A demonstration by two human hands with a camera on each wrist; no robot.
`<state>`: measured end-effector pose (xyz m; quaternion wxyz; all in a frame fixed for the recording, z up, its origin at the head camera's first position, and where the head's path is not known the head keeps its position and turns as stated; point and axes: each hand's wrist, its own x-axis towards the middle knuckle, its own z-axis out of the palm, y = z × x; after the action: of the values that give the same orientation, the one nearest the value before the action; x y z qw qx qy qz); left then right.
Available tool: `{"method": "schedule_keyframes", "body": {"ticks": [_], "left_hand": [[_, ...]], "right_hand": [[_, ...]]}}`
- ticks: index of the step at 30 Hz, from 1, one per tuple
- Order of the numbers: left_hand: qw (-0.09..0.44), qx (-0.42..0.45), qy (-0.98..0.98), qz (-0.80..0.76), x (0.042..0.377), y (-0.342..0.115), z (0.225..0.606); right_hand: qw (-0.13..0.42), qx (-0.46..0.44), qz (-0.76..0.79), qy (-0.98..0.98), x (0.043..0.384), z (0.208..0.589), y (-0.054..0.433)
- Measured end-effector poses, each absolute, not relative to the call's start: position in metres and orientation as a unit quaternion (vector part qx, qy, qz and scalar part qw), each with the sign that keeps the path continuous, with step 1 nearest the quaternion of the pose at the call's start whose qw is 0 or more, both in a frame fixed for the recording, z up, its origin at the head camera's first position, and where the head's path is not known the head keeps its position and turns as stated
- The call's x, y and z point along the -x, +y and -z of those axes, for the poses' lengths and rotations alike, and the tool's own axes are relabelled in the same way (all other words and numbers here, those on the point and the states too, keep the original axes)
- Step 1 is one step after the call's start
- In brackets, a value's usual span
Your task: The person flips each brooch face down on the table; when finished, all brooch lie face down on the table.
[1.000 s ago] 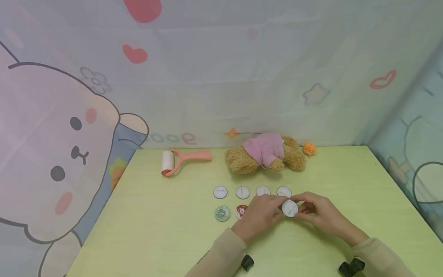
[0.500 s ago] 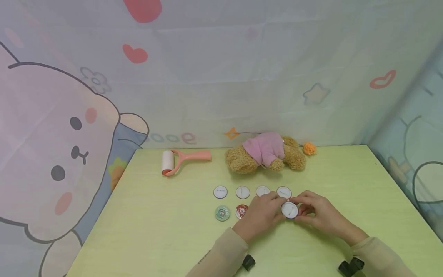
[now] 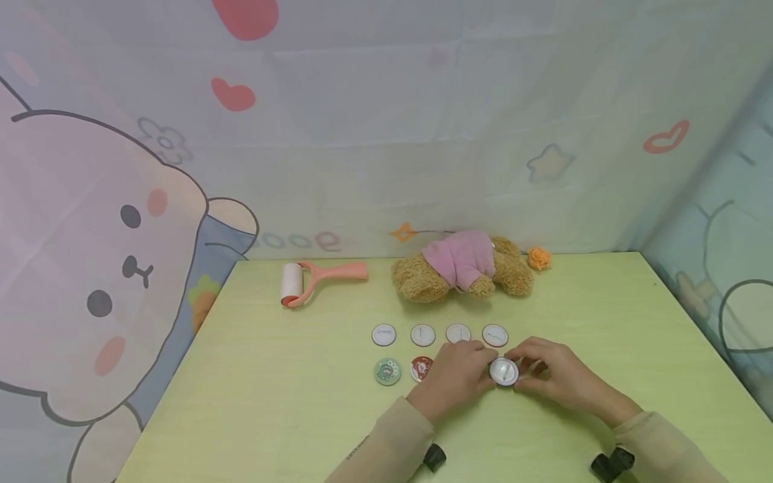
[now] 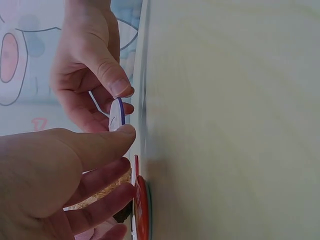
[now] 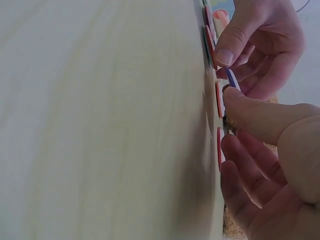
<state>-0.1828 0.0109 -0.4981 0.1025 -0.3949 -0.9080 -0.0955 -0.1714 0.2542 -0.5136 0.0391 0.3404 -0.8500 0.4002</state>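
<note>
A round pin-back button badge (image 3: pixel 504 371), pale on its back with a blue-purple rim (image 4: pixel 122 111), is held slightly above the table between both hands. My left hand (image 3: pixel 454 377) pinches its left edge with thumb and fingers. On the opposite edge, the thumb and fingers of my right hand (image 3: pixel 558 374) pinch it. In the head view the badge's back, with its pin, faces up. Behind the hands lies a row of white-backed badges, such as the rightmost badge (image 3: pixel 495 335). A green badge (image 3: pixel 387 371) and a red badge (image 3: pixel 421 368) lie picture side up; the left hand partly covers the red one.
A lint roller (image 3: pixel 326 274) with a pink handle lies at the table's back left. The teddy bear (image 3: pixel 461 265) in a pink top lies at the back, beside a small orange pompom-like thing (image 3: pixel 539 258). A printed cloth (image 3: pixel 386 134) hangs behind the table (image 3: pixel 253 389).
Held by both hands, the badge has come slightly down and toward the person, and its tilt has changed a little. The other badges stay where they were.
</note>
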Motion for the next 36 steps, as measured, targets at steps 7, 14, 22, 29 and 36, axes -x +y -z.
{"method": "schedule_keyframes", "body": {"ticks": [7, 14, 22, 29, 36], "left_hand": [[0.095, 0.391, -0.910, 0.097, 0.1836, 0.0128, 0.4986], [0.088, 0.377, -0.917, 0.093, 0.1835, 0.0150, 0.4995], [0.087, 0.364, -0.924, 0.080, 0.1837, 0.0180, 0.5019], [0.098, 0.349, -0.929, 0.071, 0.1833, 0.0190, 0.4995], [0.101, 0.347, -0.929, 0.078, 0.1818, 0.0172, 0.4986]], "right_hand": [[0.046, -0.348, -0.379, -0.856, 0.1726, 0.5159, 0.2549], [0.049, -0.349, -0.374, -0.858, 0.1738, 0.5167, 0.2550], [0.041, -0.341, -0.349, -0.872, 0.1770, 0.5187, 0.2565], [0.029, -0.333, -0.335, -0.881, 0.1774, 0.5181, 0.2567], [0.022, -0.331, -0.333, -0.883, 0.1765, 0.5182, 0.2565]]}}
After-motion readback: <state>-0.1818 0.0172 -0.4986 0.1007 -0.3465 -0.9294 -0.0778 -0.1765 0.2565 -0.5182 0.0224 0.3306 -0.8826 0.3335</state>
